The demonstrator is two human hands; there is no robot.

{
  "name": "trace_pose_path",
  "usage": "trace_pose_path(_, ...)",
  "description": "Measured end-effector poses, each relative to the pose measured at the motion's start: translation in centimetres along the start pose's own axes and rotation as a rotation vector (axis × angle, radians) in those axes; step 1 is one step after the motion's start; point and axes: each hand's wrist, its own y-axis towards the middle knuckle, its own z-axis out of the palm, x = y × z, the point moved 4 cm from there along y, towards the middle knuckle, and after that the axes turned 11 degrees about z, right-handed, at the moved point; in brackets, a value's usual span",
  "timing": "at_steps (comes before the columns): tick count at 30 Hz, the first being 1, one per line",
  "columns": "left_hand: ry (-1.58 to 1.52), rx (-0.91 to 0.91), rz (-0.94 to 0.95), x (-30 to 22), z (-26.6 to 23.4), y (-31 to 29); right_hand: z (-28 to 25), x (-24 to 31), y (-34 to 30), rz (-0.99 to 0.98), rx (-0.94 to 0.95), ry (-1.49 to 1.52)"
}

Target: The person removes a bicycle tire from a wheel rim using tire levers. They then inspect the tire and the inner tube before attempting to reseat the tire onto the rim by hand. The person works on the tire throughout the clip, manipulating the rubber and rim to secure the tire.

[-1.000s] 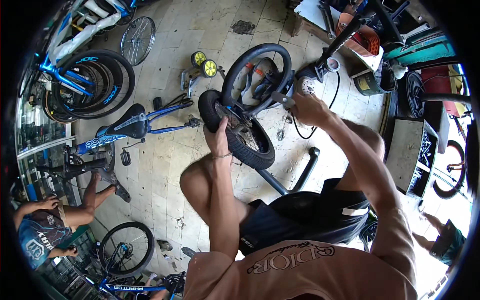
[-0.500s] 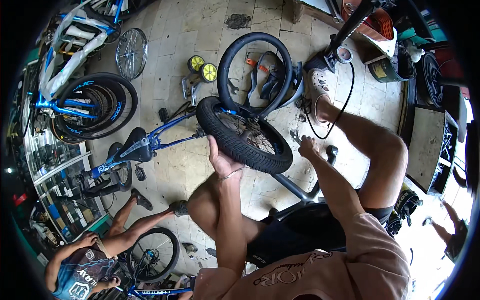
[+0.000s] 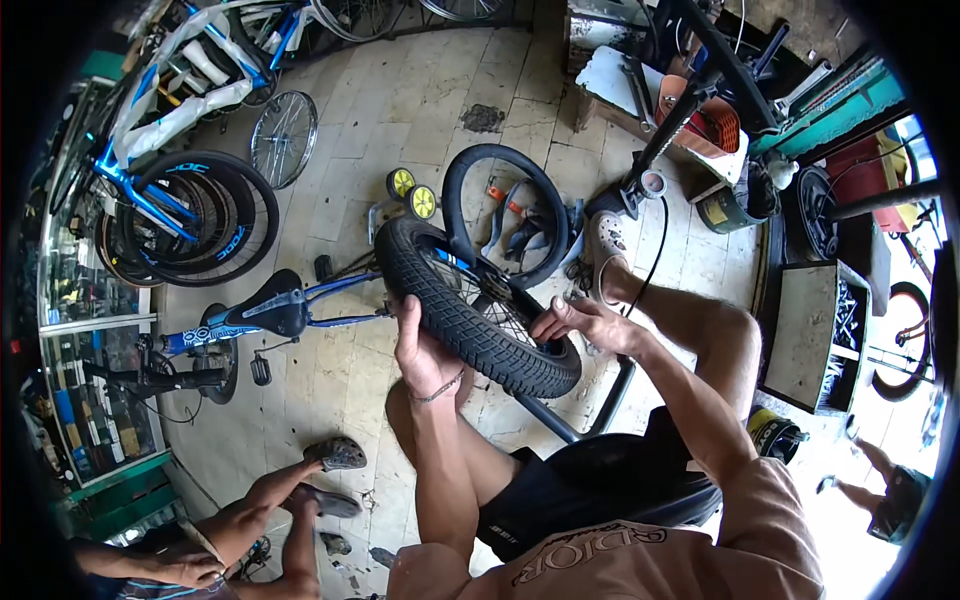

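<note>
My left hand (image 3: 428, 352) supports the near side of a small bicycle wheel with a knobby black tyre (image 3: 470, 350), thumb up along the tread. At the wheel's right side, the fingers of my right hand (image 3: 588, 325) are closed together by the rim and spokes; whatever is between them is hidden. The wheel tilts above my lap, at the rear end of a small blue bicycle (image 3: 345, 285) with a dark saddle (image 3: 283, 302). Whether it is fixed to that frame I cannot tell. Just beyond lies a smooth black ring (image 3: 458, 205), with crumpled grey-blue strips (image 3: 530, 238) inside it.
Yellow training wheels (image 3: 422, 202) lie beyond the wheel. A floor pump (image 3: 630, 190) with a gauge stands by my right foot. Bicycles and loose wheels (image 3: 225, 215) line the left. Another person's legs (image 3: 270, 490) are at lower left. An open metal box (image 3: 815, 335) stands at right.
My right hand has left the wrench-like tool near the floor and come in to the wheel's right side. My left hand keeps its hold. The view has shifted.
</note>
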Motion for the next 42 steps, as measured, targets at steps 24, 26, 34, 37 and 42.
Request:
trace_pose_path(24,0.789,-0.142,0.029,10.5,-16.2,5.7,7.9,-8.4,3.9,0.227,-0.135,0.146)
trace_pose_path(26,0.395,-0.152,-0.251,13.8,-14.6,4.9,6.6,-10.6,4.3,0.203,-0.159,0.316)
trace_pose_path(34,0.208,-0.120,-0.394,12.6,-14.2,3.4,5.3,-3.8,4.3,0.229,-0.433,-0.177)
trace_pose_path(37,0.196,-0.125,-0.351,12.8,-12.8,2.7,3.8,-6.1,4.8,-0.017,-0.834,-0.849)
trace_pose_path(42,0.300,-0.086,-0.355,12.4,-11.5,2.0,2.1,-9.8,5.7,0.204,-0.241,0.026)
